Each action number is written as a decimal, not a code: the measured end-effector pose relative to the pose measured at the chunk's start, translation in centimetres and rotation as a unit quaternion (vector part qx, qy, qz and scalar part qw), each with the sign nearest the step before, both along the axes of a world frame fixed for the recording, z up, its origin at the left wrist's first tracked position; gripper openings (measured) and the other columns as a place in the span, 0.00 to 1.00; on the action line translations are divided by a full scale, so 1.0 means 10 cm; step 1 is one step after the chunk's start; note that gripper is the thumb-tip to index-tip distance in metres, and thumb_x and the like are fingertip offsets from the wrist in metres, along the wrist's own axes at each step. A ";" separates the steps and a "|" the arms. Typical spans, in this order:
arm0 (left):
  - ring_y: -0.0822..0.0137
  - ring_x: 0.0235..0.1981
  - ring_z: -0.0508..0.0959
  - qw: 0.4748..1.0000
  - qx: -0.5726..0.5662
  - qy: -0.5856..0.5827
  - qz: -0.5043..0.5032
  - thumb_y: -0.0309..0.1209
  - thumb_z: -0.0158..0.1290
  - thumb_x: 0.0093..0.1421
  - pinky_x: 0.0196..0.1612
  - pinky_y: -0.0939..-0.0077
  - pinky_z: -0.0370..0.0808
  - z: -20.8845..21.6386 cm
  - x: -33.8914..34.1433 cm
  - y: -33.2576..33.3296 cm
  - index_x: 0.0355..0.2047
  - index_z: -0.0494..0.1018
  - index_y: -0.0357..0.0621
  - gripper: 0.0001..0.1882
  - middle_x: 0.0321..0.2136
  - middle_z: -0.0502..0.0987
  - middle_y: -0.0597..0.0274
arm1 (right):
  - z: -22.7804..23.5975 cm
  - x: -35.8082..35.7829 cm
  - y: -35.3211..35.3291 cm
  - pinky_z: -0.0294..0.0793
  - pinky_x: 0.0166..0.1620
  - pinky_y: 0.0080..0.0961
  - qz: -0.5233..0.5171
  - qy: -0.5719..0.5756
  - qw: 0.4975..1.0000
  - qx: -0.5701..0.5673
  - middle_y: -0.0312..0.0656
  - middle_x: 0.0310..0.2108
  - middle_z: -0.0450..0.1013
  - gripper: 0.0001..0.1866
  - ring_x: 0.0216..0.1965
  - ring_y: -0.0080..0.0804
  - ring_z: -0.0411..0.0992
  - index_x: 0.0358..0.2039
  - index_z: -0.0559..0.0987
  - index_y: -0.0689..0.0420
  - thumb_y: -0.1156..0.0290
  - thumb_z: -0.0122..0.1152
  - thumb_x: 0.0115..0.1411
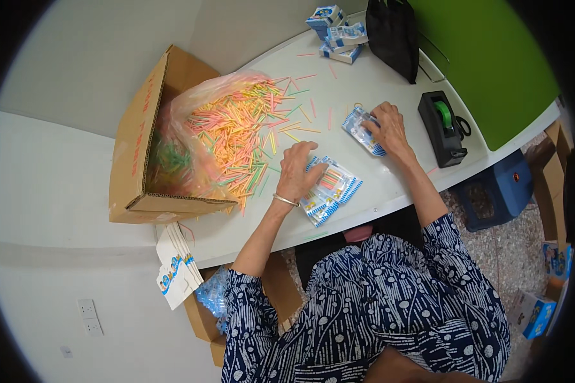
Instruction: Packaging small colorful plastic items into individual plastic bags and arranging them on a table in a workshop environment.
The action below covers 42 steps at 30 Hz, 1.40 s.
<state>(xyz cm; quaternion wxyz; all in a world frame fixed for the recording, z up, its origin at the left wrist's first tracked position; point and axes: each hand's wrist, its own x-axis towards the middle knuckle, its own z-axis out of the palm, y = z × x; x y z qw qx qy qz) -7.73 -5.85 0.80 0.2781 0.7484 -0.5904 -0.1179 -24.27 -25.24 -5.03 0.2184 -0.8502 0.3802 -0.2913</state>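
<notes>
Colours: pink, yellow, orange and green sticks (pixel 239 137) are seen spilling from a clear plastic bag (pixel 191 108) just left of the left hand.
Left hand: the left hand (pixel 298 171) is laid palm down, fingers curled, on a stack of blue-and-white packets (pixel 335 190); a thin bracelet is worn at its wrist. The fingertips are pressed on the top packet, in which coloured sticks are seen through a clear window.
Right hand: the right hand (pixel 386 126) is set on a single blue-and-white packet (pixel 362 131), fingers bent over its right part; whether the packet is pinched or only pressed cannot be told.
Packets: the stack is found under and just right of the left hand, the single packet under and left of the right hand; the two are kept apart by a strip of bare table.
Table: a white table top (pixel 377 83) is seen under both hands, with loose sticks scattered beyond them.
Carton: a brown cardboard box (pixel 137 137), tipped on its side, is placed well left of the left hand, with the bag hanging out of it.
Right of the right hand: a black tape dispenser (pixel 442 127) with a green roll is stood near.
Beyond the hands: small blue-and-white boxes (pixel 335 32) are piled at the far edge, beside a black bag (pixel 393 35).
</notes>
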 end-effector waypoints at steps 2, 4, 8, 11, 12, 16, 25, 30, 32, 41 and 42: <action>0.52 0.47 0.66 1.000 -0.009 -0.001 -0.007 0.36 0.59 0.47 0.51 0.61 0.63 -0.02 0.00 -0.05 0.45 0.68 0.43 0.25 0.45 0.70 0.53 | -0.05 -0.02 -0.04 0.62 0.47 0.37 0.003 -0.025 1.000 -0.005 0.46 0.37 0.69 0.14 0.43 0.43 0.65 0.32 0.77 0.63 0.65 0.62 0.49; 0.52 0.46 0.66 1.000 -0.018 -0.003 -0.010 0.35 0.59 0.48 0.50 0.60 0.63 -0.03 -0.01 -0.10 0.45 0.68 0.45 0.24 0.45 0.70 0.56 | -0.01 -0.01 -0.05 0.62 0.47 0.36 0.011 -0.051 0.999 -0.010 0.46 0.36 0.69 0.13 0.42 0.42 0.65 0.31 0.77 0.62 0.66 0.61 0.50; 0.59 0.45 0.71 0.992 -0.079 0.091 0.044 0.38 0.59 0.50 0.47 0.66 0.68 0.08 0.01 -0.26 0.44 0.70 0.40 0.23 0.43 0.73 0.55 | 0.35 0.03 0.17 0.63 0.44 0.35 0.078 -0.129 0.986 -0.068 0.43 0.34 0.70 0.09 0.39 0.41 0.66 0.32 0.77 0.58 0.69 0.61 0.51; 0.61 0.39 0.73 0.983 -0.137 0.122 0.025 0.36 0.59 0.50 0.42 0.69 0.70 0.13 0.09 -0.38 0.40 0.71 0.39 0.20 0.36 0.75 0.55 | 0.57 0.10 0.37 0.65 0.43 0.34 0.174 -0.141 0.975 -0.002 0.44 0.34 0.71 0.13 0.37 0.41 0.68 0.37 0.75 0.57 0.68 0.61 0.51; 0.61 0.34 0.75 0.980 -0.163 0.111 -0.007 0.34 0.59 0.50 0.39 0.70 0.71 0.13 0.13 -0.37 0.38 0.72 0.38 0.17 0.31 0.76 0.55 | 0.60 0.14 0.43 0.66 0.42 0.34 0.206 -0.140 0.968 0.028 0.44 0.35 0.72 0.15 0.36 0.40 0.70 0.39 0.74 0.57 0.68 0.62 0.52; 0.72 0.23 0.74 0.965 -0.112 0.235 0.021 0.29 0.55 0.52 0.29 0.77 0.71 0.16 0.15 -0.28 0.30 0.74 0.34 0.09 0.21 0.77 0.58 | 0.62 0.27 0.51 0.68 0.34 0.25 0.248 -0.217 0.917 0.223 0.43 0.35 0.74 0.17 0.33 0.28 0.70 0.39 0.74 0.61 0.66 0.63 0.52; 0.80 0.24 0.73 0.965 -0.148 0.186 0.111 0.26 0.54 0.55 0.27 0.82 0.70 0.03 0.12 -0.09 0.31 0.74 0.34 0.06 0.22 0.78 0.62 | 0.42 0.46 0.45 0.62 0.30 0.17 0.316 -0.165 0.859 0.368 0.30 0.20 0.68 0.12 0.25 0.15 0.63 0.30 0.77 0.64 0.66 0.59 0.56; 0.79 0.23 0.73 0.971 -0.156 0.143 0.107 0.27 0.53 0.55 0.27 0.80 0.70 -0.04 0.21 -0.16 0.31 0.75 0.35 0.07 0.21 0.78 0.61 | 0.37 0.50 0.47 0.61 0.28 0.16 0.300 -0.164 0.865 0.368 0.30 0.20 0.69 0.12 0.25 0.14 0.62 0.30 0.77 0.64 0.66 0.58 0.57; 0.78 0.23 0.73 0.974 -0.152 0.130 0.104 0.27 0.53 0.55 0.27 0.80 0.70 -0.03 0.22 -0.20 0.31 0.75 0.35 0.07 0.21 0.78 0.61 | 0.34 0.50 0.47 0.61 0.27 0.16 0.295 -0.165 0.866 0.367 0.29 0.20 0.69 0.12 0.24 0.14 0.62 0.29 0.77 0.64 0.66 0.58 0.57; 0.60 0.20 0.73 0.978 -0.149 0.129 0.072 0.31 0.52 0.55 0.25 0.69 0.68 -0.01 0.32 -0.21 0.28 0.74 0.36 0.09 0.19 0.74 0.52 | 0.30 0.52 0.43 0.59 0.25 0.19 0.292 -0.122 0.886 0.340 0.32 0.15 0.66 0.14 0.20 0.16 0.60 0.25 0.77 0.65 0.65 0.58 0.57; 0.60 0.21 0.74 0.983 -0.112 0.126 0.067 0.30 0.52 0.55 0.26 0.69 0.69 0.00 0.35 -0.22 0.28 0.74 0.36 0.08 0.20 0.74 0.52 | 0.22 0.54 0.43 0.58 0.24 0.19 0.303 -0.151 0.879 0.335 0.32 0.14 0.65 0.14 0.20 0.16 0.59 0.25 0.77 0.65 0.65 0.57 0.58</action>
